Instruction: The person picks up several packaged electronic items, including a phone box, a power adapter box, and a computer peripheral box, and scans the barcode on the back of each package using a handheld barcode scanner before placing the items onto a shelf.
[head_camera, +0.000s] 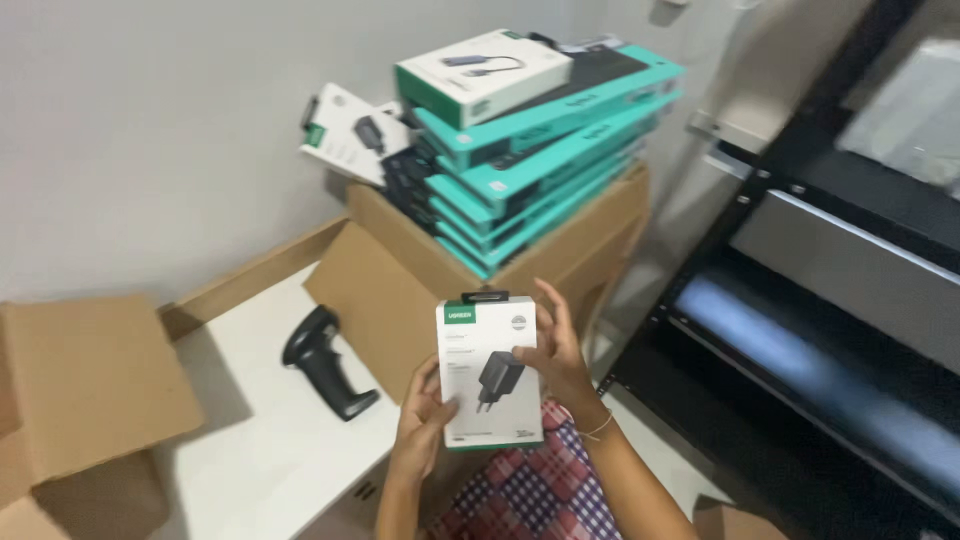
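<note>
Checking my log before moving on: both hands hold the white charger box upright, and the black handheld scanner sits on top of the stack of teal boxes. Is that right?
Not quite. In the head view the black handheld scanner lies on the white table, left of the hands, not on the stack of teal boxes. The rest holds: left hand and right hand hold the white charger box upright.

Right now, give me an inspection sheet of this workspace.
Surface: white tabletop, partly covered by cardboard.
Job's things: white and green charger box, upright, held between both hands.
Clutter: black handheld barcode scanner lying on the tabletop; open cardboard boxes; stack of teal flat boxes on a carton; two more white product boxes on and beside the stack.
Grippers: left hand and right hand grip the box's sides.
Cables: nothing seen.
Surroundings: pale wall; black metal shelving at right.
</note>
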